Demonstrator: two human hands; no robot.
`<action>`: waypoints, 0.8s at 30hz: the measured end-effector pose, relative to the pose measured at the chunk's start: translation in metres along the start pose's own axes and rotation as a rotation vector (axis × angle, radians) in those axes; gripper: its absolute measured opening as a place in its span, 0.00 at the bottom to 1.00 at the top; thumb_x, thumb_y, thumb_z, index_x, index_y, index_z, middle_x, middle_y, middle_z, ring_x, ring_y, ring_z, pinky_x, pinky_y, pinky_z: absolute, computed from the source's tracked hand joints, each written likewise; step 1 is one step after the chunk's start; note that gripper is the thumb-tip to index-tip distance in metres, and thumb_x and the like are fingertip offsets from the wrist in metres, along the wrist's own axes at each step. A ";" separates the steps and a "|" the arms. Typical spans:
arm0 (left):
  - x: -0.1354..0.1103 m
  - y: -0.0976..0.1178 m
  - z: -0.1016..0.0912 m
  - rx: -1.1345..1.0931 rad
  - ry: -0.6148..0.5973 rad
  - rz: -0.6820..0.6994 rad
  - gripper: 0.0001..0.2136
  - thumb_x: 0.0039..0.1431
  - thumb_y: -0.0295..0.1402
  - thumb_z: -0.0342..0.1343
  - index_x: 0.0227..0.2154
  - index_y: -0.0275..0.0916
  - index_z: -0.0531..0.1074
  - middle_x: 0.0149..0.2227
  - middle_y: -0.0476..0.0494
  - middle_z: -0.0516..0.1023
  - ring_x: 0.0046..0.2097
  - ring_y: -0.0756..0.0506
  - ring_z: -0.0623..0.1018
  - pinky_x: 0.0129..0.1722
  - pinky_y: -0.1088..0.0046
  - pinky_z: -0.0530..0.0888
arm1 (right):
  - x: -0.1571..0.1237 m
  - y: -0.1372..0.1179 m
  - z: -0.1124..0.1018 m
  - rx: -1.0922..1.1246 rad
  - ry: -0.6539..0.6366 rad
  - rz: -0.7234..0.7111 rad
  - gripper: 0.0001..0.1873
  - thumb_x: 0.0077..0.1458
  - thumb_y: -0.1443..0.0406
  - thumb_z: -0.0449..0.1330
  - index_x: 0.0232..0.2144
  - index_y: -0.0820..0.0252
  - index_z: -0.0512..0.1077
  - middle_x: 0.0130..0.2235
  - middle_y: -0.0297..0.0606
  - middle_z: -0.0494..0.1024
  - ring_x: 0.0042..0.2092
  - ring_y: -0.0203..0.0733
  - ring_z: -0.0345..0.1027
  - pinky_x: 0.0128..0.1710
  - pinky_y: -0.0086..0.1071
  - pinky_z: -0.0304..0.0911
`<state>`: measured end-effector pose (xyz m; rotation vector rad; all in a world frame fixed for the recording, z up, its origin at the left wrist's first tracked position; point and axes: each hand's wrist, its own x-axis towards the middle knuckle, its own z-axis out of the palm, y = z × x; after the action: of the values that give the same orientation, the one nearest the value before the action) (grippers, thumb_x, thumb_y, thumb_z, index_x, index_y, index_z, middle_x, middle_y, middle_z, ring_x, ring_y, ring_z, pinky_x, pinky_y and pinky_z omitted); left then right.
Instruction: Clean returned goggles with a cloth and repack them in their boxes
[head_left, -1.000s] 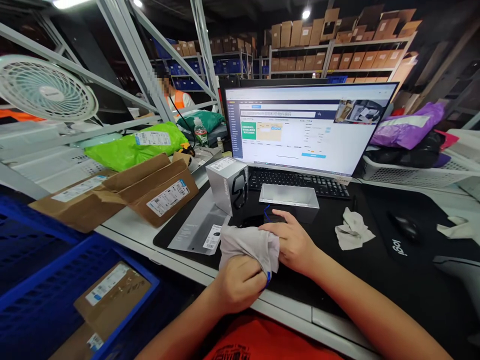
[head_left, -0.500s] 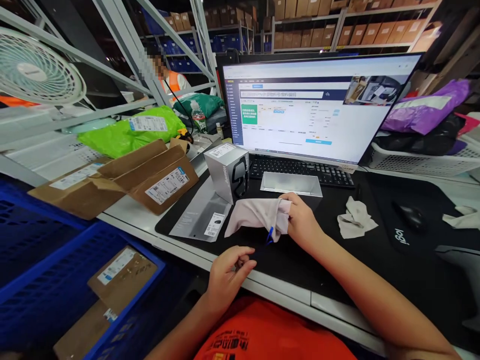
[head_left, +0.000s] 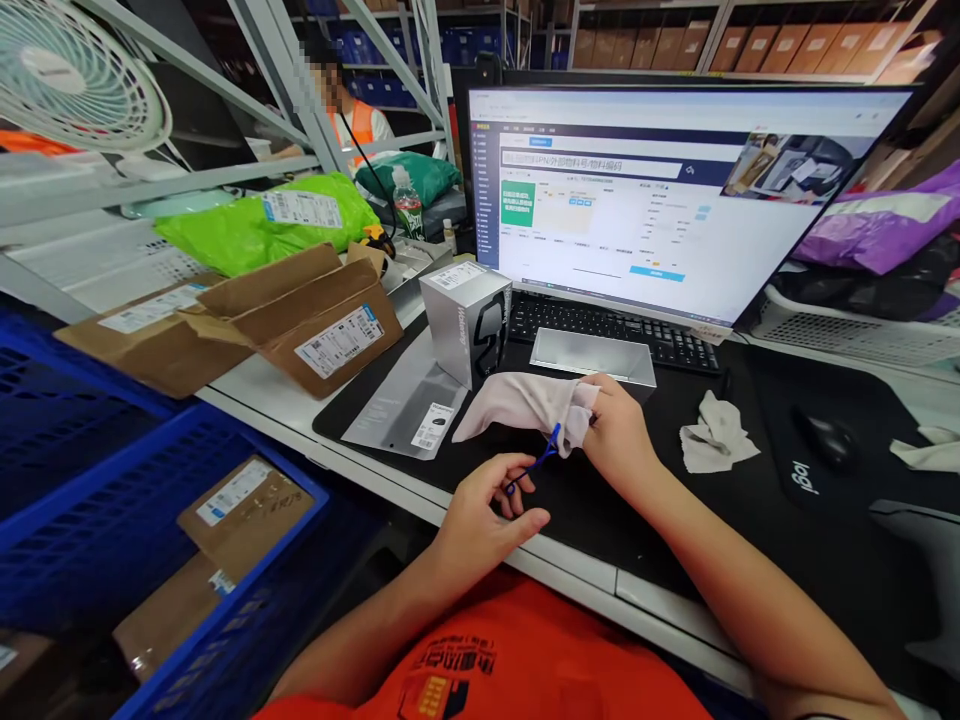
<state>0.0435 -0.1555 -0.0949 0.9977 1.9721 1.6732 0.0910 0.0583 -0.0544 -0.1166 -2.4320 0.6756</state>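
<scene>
My right hand (head_left: 619, 425) is closed on a pale grey cloth (head_left: 517, 400), bunched and folded over near the fingers. From its lower edge sticks out a thin blue curved piece (head_left: 546, 448) with a small loop at its end; its other part is hidden by the cloth. Just below, my left hand (head_left: 495, 510) has its thumb apart and its fingers loosely curled, close beside the loop. A silver-grey box (head_left: 465, 325) with a black headset-like picture stands upright behind the cloth. A translucent grey sleeve (head_left: 390, 420) with a white label lies left of it.
An open silver tray (head_left: 592, 355) sits before the keyboard (head_left: 675, 345) and monitor (head_left: 585, 240). A crumpled cloth (head_left: 716, 435) and mouse (head_left: 825, 437) lie right. Opened cardboard (head_left: 300, 320) and a green parcel (head_left: 262, 225) are left, above a blue crate (head_left: 277, 560). A person (head_left: 367, 125) is behind.
My left hand has moved up and right, its thumb now spread away from the fingers. More of the blue piece shows below the cloth. The view has shifted slightly.
</scene>
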 end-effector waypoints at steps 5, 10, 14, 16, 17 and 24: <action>0.012 0.011 0.010 0.284 0.099 0.129 0.12 0.64 0.42 0.58 0.42 0.39 0.76 0.31 0.48 0.76 0.30 0.50 0.72 0.31 0.74 0.68 | -0.004 -0.007 0.002 -0.032 -0.017 -0.006 0.13 0.50 0.77 0.59 0.35 0.59 0.79 0.44 0.44 0.76 0.41 0.46 0.72 0.39 0.35 0.68; 0.011 0.012 0.006 0.293 0.161 0.305 0.15 0.71 0.35 0.45 0.31 0.39 0.72 0.25 0.51 0.71 0.28 0.51 0.70 0.30 0.75 0.65 | 0.003 -0.010 -0.016 0.046 -0.168 -0.026 0.14 0.51 0.77 0.61 0.33 0.56 0.81 0.43 0.41 0.77 0.39 0.42 0.73 0.37 0.32 0.69; 0.005 0.001 -0.003 0.290 0.080 0.288 0.18 0.73 0.36 0.42 0.25 0.39 0.64 0.21 0.53 0.64 0.24 0.52 0.65 0.26 0.75 0.60 | 0.013 0.006 -0.048 0.291 -0.476 -0.100 0.11 0.57 0.72 0.62 0.37 0.54 0.82 0.44 0.38 0.80 0.44 0.41 0.76 0.45 0.33 0.71; 0.002 -0.007 -0.006 0.318 0.033 0.301 0.19 0.73 0.36 0.41 0.24 0.39 0.63 0.22 0.52 0.64 0.24 0.52 0.65 0.26 0.74 0.60 | 0.017 0.017 -0.062 0.426 -0.536 -0.075 0.13 0.60 0.71 0.59 0.39 0.54 0.83 0.46 0.38 0.82 0.43 0.39 0.77 0.45 0.34 0.72; 0.001 -0.010 -0.007 0.333 0.007 0.308 0.19 0.73 0.37 0.41 0.24 0.39 0.62 0.22 0.52 0.65 0.24 0.51 0.66 0.27 0.74 0.60 | 0.018 0.023 -0.067 0.485 -0.534 -0.032 0.15 0.60 0.71 0.57 0.39 0.54 0.83 0.46 0.38 0.82 0.41 0.38 0.78 0.43 0.33 0.74; -0.005 -0.016 -0.005 0.427 -0.131 0.350 0.18 0.73 0.34 0.40 0.24 0.40 0.62 0.22 0.52 0.66 0.24 0.51 0.67 0.26 0.75 0.61 | 0.021 0.034 -0.069 0.702 -0.443 0.283 0.13 0.51 0.69 0.58 0.33 0.58 0.84 0.40 0.38 0.84 0.36 0.38 0.79 0.37 0.32 0.76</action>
<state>0.0392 -0.1632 -0.1100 1.6422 2.2104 1.3167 0.1111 0.1237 -0.0121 -0.0241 -2.4344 1.7985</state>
